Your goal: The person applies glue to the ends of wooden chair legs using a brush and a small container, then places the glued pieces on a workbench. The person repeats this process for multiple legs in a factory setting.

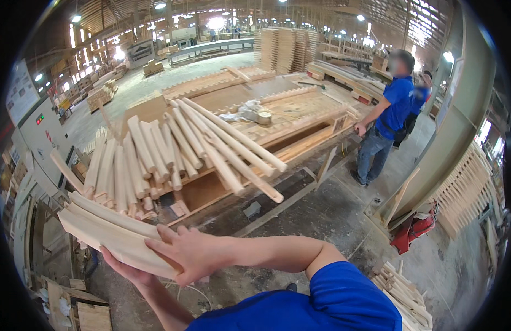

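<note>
A bundle of curved, pale wooden pieces [109, 237] lies across my hands at the lower left, one broad piece with a narrower one behind it. My left hand [128, 271] cups the bundle from below, with part of its fingers hidden under the wood. Over the near end, my right hand [189, 252] grips the pieces, fingers spread across the top. Just beyond them, a heap of rounded wooden poles [140, 149] rests on the wooden workbench [211, 201], and several longer poles [239, 149] stick out over its front edge.
A co-worker in a blue shirt [397, 107] stands at the bench's right side, another person behind. A grey electrical cabinet [43, 146] is at left, a metal column [448, 121] at right. Cloth and a tape roll [264, 117] lie on the bench. Wood pieces [401, 292] are stacked lower right.
</note>
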Demonstrator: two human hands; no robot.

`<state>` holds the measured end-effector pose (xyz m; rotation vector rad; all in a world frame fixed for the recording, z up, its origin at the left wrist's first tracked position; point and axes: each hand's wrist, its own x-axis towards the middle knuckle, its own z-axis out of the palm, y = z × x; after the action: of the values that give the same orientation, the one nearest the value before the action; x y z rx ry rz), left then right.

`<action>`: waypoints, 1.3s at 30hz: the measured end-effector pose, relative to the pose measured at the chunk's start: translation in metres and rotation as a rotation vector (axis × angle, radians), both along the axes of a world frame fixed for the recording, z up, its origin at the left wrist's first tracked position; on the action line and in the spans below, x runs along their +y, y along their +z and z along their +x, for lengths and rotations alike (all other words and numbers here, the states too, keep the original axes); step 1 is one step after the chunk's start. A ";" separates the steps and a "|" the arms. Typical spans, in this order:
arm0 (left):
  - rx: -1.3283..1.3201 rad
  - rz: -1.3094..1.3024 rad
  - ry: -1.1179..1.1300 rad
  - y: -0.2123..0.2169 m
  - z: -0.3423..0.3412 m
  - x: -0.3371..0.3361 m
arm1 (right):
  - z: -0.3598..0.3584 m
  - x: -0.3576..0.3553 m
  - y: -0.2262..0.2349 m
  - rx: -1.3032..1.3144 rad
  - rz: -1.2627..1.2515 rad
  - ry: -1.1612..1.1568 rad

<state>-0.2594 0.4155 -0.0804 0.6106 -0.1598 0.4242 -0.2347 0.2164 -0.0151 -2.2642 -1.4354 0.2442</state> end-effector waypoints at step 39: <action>-0.121 0.859 0.660 0.045 0.462 -0.349 | 0.365 -0.547 -0.084 0.298 0.271 -0.527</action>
<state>0.2024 0.0662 -0.0359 1.4981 -0.2570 1.0509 0.1303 -0.3302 -0.0988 -2.1750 -0.6484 0.1926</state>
